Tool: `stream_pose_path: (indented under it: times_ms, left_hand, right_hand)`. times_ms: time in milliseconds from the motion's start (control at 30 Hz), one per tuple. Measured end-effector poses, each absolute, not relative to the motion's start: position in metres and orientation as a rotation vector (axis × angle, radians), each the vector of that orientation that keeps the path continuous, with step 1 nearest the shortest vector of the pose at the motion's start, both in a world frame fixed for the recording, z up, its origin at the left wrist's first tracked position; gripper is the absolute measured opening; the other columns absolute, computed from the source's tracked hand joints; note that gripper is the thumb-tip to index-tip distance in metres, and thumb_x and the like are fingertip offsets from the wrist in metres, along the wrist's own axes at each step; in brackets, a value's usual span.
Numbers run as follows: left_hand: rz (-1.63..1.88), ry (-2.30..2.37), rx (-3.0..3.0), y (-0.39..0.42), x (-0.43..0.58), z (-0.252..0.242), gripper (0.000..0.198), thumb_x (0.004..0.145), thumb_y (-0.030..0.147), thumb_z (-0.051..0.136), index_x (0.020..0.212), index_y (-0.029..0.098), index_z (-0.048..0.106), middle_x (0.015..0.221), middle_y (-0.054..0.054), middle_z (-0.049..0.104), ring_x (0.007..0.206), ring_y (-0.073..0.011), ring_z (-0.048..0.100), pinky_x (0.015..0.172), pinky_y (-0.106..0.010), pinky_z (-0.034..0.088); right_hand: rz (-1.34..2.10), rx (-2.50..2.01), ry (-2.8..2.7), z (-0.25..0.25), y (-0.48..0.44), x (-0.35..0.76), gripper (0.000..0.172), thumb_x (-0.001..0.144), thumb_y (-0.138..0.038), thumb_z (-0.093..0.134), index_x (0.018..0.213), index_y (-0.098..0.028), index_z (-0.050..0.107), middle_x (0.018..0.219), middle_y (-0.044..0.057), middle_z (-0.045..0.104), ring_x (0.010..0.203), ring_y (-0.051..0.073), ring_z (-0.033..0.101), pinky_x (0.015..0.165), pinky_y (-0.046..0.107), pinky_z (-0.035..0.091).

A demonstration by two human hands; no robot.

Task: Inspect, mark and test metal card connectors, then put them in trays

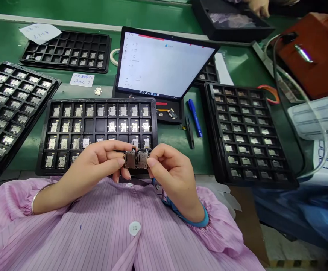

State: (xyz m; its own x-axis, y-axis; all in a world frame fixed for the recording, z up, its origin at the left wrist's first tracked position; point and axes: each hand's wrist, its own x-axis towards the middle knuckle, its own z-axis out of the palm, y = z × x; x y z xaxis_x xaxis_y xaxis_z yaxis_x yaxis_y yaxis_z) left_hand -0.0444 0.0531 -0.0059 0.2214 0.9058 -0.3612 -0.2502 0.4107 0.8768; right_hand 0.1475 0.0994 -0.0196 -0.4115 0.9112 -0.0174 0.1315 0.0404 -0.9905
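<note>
My left hand (104, 160) pinches a small circuit board with a metal card slot (130, 159) between thumb and fingers. A similar circuit board (143, 159) is gripped at its right edge by my right hand (171, 169). The two boards are held side by side over the front edge of a black compartment tray (97, 100). Most of that tray's pockets hold boards of the same kind, while two in its second row show bare black bottoms. My fingers cover part of the front rows.
Behind the tray stands a tablet (164, 64) with a lit screen. Blue marker (195, 117) and black tweezers (189, 132) lie right of it. More filled trays flank both sides: left tray (11, 101), right tray (244, 130). A co-worker's hand (260, 6) shows at the top right.
</note>
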Motion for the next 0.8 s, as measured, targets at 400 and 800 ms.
stream_pose_path:
  times_ms: [400, 800]
  left_hand:
    - [0.917, 1.087, 0.764, 0.0531, -0.0440, -0.0041, 0.026, 0.089, 0.025, 0.062, 0.114, 0.017, 0.065, 0.069, -0.003, 0.071, 0.056, -0.0100, 0.059, 0.055, -0.020, 0.048]
    - [0.935, 1.048, 0.628, 0.0550, -0.0423, -0.0053, 0.021, 0.088, 0.024, 0.065, 0.108, 0.017, 0.066, 0.081, -0.005, 0.076, 0.057, -0.0099, 0.066, 0.057, -0.019, 0.055]
  right_hand:
    - [1.464, -1.111, -1.615, -0.0179, 0.0997, 0.1458, 0.020, 0.081, -0.024, 0.057, 0.064, -0.021, 0.048, 0.053, -0.005, 0.046, 0.045, 0.009, 0.040, 0.042, 0.023, 0.030]
    - [1.456, -1.101, -1.632, -0.0219, 0.1001, 0.1456, 0.020, 0.082, -0.023, 0.056, 0.065, -0.021, 0.048, 0.053, -0.005, 0.046, 0.045, 0.009, 0.039, 0.042, 0.023, 0.030]
